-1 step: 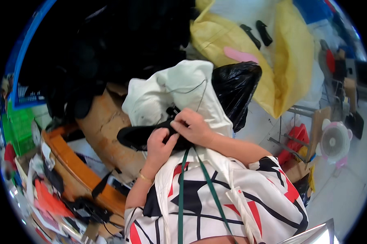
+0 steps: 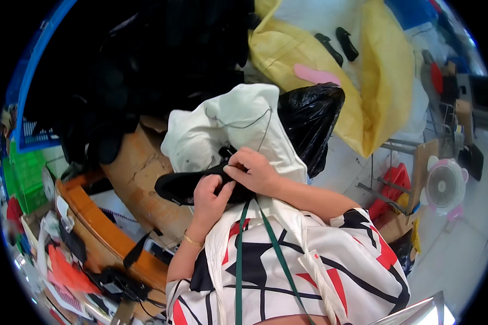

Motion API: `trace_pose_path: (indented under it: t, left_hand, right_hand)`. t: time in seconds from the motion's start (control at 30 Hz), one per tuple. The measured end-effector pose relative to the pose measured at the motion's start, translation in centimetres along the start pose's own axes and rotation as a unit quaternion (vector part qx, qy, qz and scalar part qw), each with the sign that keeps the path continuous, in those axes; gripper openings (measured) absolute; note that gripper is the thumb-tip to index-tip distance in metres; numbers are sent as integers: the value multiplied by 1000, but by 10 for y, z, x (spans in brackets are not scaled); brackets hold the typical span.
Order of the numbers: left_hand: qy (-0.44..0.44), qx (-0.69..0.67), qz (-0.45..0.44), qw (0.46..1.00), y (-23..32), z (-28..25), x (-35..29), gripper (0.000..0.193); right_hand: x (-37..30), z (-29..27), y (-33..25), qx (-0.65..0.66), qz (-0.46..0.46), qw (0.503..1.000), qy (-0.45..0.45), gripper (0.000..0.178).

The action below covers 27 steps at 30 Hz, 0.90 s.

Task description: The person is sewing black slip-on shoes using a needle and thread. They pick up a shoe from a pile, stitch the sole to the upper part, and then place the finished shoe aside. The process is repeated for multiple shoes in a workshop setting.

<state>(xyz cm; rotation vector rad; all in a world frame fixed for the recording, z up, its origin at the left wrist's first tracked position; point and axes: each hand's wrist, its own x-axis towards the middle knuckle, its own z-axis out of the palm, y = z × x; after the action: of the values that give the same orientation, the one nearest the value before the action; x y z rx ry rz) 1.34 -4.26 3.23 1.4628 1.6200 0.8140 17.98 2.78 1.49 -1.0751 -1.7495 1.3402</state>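
Note:
A black shoe [image 2: 173, 186], its toe pointing left, lies across my lap over a bunched white cloth [image 2: 192, 127]. My left hand [image 2: 210, 196] pinches the shoe's near edge, thumb and fingers pressed together. Beside it, my right hand [image 2: 252, 169] has its fingertips closed on the upper edge of the same shoe. Whether a needle or other small thing sits between those fingertips cannot be made out. A thin dark cord [image 2: 249, 126] loops over the white cloth above my hands. A small black piece [image 2: 227, 150] stands up just beyond the right fingertips.
Dark heaped material [image 2: 162, 54] fills the far left. At the far right lies a yellow sack [image 2: 387, 81] with black shoes [image 2: 346, 43] and a pink insole [image 2: 317, 74]. A black plastic bag [image 2: 311, 122], cardboard [image 2: 141, 179], wooden frame [image 2: 106, 225] and fan [image 2: 444, 186] surround me.
The surroundings have shifted slightly left in the picture. Both hands keep their hold on the black shoe, with barely any movement.

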Motion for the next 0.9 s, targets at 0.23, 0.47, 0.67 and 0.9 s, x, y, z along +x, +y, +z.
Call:
trace_pose_path:
  t: [0.23,0.47,0.67,0.9]
  left_hand:
    - [11,81,125,989,22,-23,29,23]
    - [182,122,202,955,45,-39,60,18]
    - [99,142,87,981,-16,-18,55,7]
    - [-28,435,123,891,-49,37,80,13]
  right_hand:
    - [19,-56,3,30,231,952,-199,44]
    - [59,-137,18,258,204,929,169,26]
    - [75,-172,22,132,87,944,290,39]
    - [32,-93,23,127,144,981,33,27]
